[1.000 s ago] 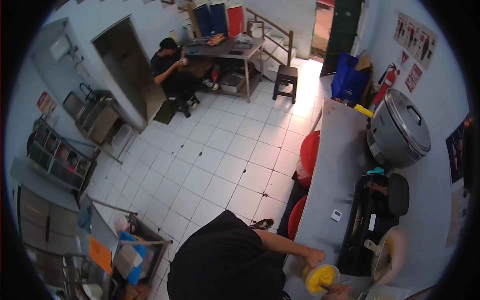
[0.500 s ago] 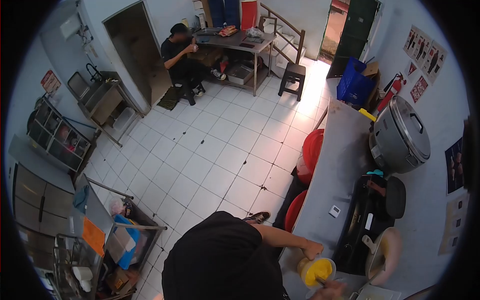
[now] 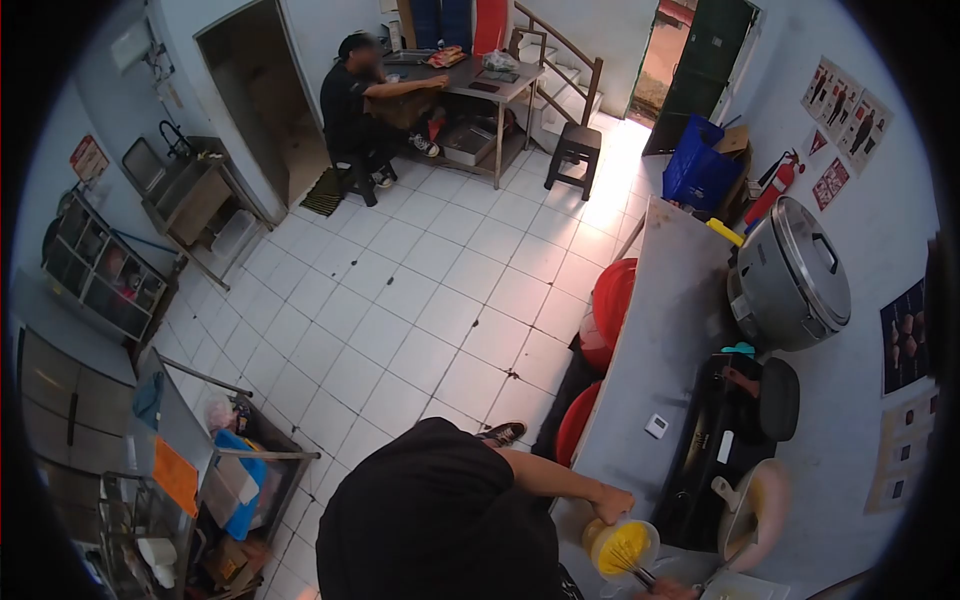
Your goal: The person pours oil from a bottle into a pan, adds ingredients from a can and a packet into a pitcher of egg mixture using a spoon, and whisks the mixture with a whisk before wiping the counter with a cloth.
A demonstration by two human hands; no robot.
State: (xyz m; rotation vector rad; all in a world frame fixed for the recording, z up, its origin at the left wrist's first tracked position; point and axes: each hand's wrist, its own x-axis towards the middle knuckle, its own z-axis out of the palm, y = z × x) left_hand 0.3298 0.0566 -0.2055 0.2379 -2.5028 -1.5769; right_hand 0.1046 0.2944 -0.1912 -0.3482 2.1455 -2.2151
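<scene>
At the bottom right, my left hand (image 3: 612, 501) is closed on the rim of a translucent plastic bowl (image 3: 592, 543). Bright yellow liquid (image 3: 610, 554) fills part of it, and the bowl looks tilted on the counter. My right hand (image 3: 672, 591), blurred and near the lower edge, grips the handle of a wire whisk (image 3: 630, 564), whose wires dip into the yellow liquid. My torso in a black shirt (image 3: 430, 510) takes up the bottom middle.
Beside the bowl lie a black gas stove (image 3: 698, 460), a pan (image 3: 745, 515) and a small white timer (image 3: 656, 426) on the metal counter (image 3: 665, 290). Farther along stands a large rice cooker (image 3: 790, 275). Across the room, another person (image 3: 350, 105) sits at a metal table (image 3: 515, 88).
The whisk's wires now show in the yellow liquid, and the bowl's tilt looks different. The seated person has stretched an arm over the table. The whole view has shifted slightly.
</scene>
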